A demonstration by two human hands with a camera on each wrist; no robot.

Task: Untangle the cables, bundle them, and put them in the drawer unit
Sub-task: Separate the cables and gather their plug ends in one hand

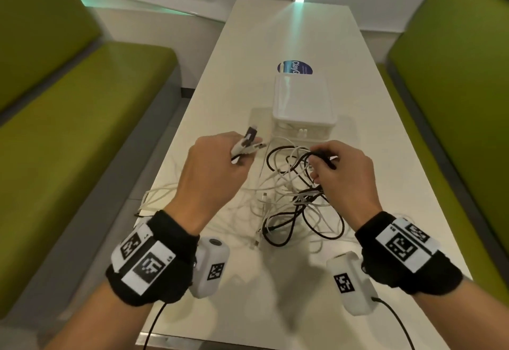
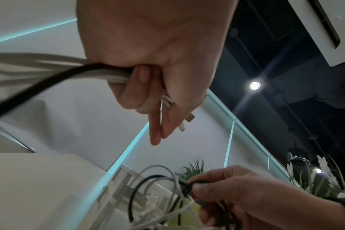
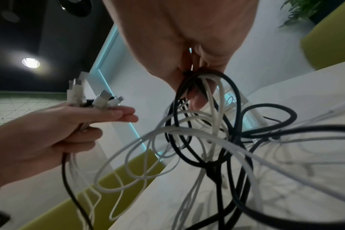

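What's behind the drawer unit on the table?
A round blue sticker lies behind the drawer unit on the table; the unit covers its near part, so its lettering cannot be fully read.

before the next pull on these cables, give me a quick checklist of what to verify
1. Left hand grips the gathered plug ends: ok.
2. Right hand pinches a black cable in the tangle: ok.
3. Cables free of knots: not ok, black and white loops still cross.
4. Slack stays on the table: cannot tell, strands reach the left edge.
5. Drawer unit open to take the bundle: cannot tell.
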